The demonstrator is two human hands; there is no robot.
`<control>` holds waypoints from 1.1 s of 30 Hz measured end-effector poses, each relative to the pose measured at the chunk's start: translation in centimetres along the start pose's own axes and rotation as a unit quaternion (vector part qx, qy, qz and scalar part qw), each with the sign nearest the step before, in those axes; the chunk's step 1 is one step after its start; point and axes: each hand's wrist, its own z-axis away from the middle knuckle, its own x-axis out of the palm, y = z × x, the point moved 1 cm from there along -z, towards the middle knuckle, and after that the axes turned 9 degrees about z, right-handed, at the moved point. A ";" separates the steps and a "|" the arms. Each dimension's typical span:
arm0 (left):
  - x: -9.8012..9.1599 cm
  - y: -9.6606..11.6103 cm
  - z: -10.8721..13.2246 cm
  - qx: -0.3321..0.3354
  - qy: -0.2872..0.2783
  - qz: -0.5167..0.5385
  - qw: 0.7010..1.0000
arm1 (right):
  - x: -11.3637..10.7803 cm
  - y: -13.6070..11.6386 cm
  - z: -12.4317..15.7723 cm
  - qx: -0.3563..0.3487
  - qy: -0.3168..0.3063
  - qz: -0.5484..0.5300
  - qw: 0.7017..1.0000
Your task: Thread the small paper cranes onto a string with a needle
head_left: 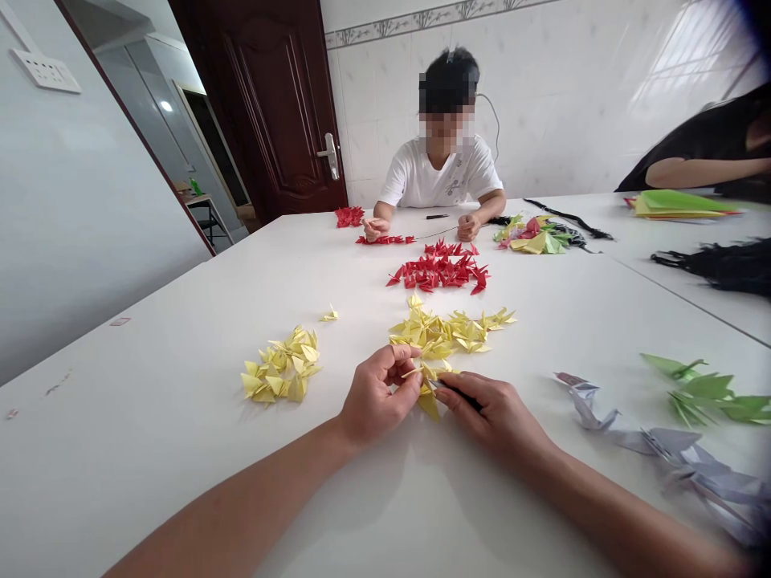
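My left hand [381,397] pinches a yellow origami crane [429,397] between thumb and fingers, just above the white table [181,482]. My right hand [494,413] comes in from the right and grips a thin black rod [461,393], whose tip meets the crane. The fingers partly hide the rod and the crane. Just beyond my hands lies a heap of yellow paper cranes [446,333], close to my left fingertips. A second yellow heap [280,368] sits further left, with one loose crane [328,315] beyond it.
A heap of red paper cranes [438,269] lies further up the table. Across it, a person in a white T-shirt [442,172] handles a strung red crane line [382,239]. Lilac cranes [656,445] and green cranes [704,393] lie to my right. Another person [704,148] sits far right.
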 end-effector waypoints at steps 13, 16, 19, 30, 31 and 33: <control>0.1 -0.1 0.1 0.014 -0.005 -0.014 1.000 | 0.0 0.0 0.0 -0.008 -0.007 0.006 1.000; 0.1 0.0 0.1 0.011 -0.005 -0.010 1.000 | 0.0 0.0 0.0 -0.008 -0.008 0.006 1.000; 0.1 0.1 0.0 0.007 -0.004 -0.007 1.000 | -0.1 0.0 0.0 -0.003 -0.010 0.006 1.000; 0.1 0.0 0.1 0.005 0.001 -0.001 1.000 | -0.2 0.0 0.1 -0.002 -0.011 0.004 1.000; 0.1 0.0 0.1 0.005 0.000 -0.003 1.000 | -0.2 0.0 0.1 -0.002 -0.010 0.004 1.000; 0.1 0.0 0.1 0.007 -0.003 -0.005 1.000 | -0.2 0.0 0.0 -0.003 -0.010 0.004 1.000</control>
